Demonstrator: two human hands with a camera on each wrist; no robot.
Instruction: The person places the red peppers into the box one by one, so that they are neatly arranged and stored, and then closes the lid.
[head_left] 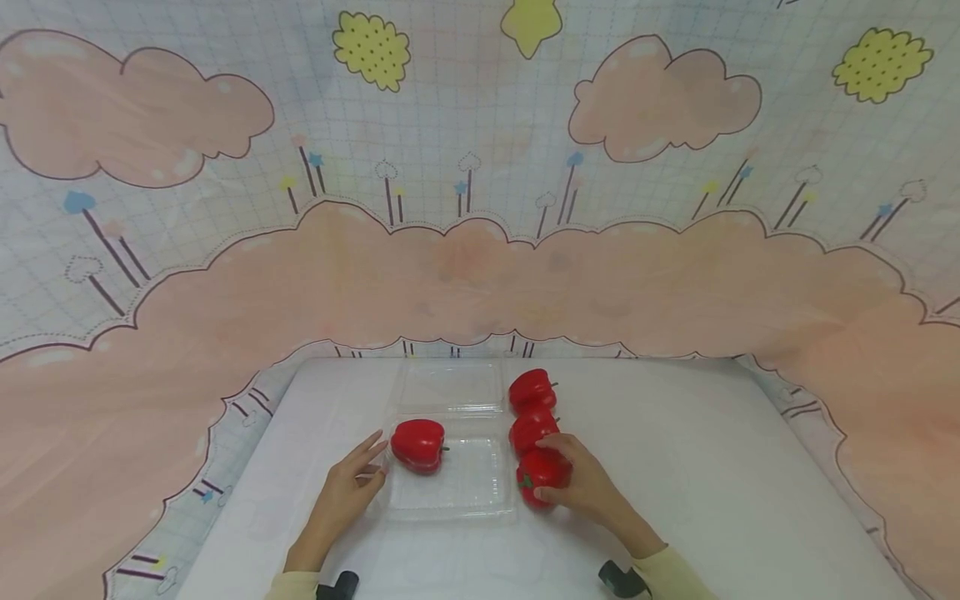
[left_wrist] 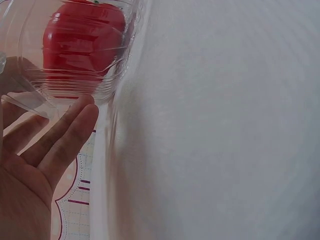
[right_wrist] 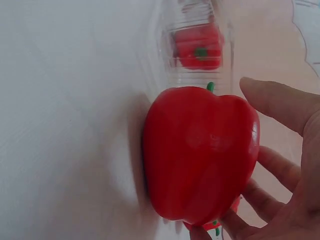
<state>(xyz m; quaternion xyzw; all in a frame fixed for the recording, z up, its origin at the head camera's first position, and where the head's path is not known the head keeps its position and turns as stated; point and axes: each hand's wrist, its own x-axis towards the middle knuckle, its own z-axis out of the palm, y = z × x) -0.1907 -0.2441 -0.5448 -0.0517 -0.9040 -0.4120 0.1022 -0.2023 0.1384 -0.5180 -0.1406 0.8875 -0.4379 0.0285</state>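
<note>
A clear plastic container (head_left: 480, 493) lies with its lid folded back on the far side. One red bell pepper (head_left: 417, 445) sits in its left part. My left hand (head_left: 348, 487) is at the container's left edge, its fingers mostly straight and touching the plastic wall, also seen beside the container (left_wrist: 82, 86) in the left wrist view. Right of the container, my right hand (head_left: 592, 487) holds the nearest red bell pepper (head_left: 543, 472) between thumb and fingers; in the right wrist view this pepper (right_wrist: 200, 155) is close to the white surface.
Two more red bell peppers, one in the middle (head_left: 532, 427) and one at the back (head_left: 531, 392), stand in a row beyond the held one. Everything rests on a white table (head_left: 675, 467). Behind it hangs a patterned cloth (head_left: 480, 283).
</note>
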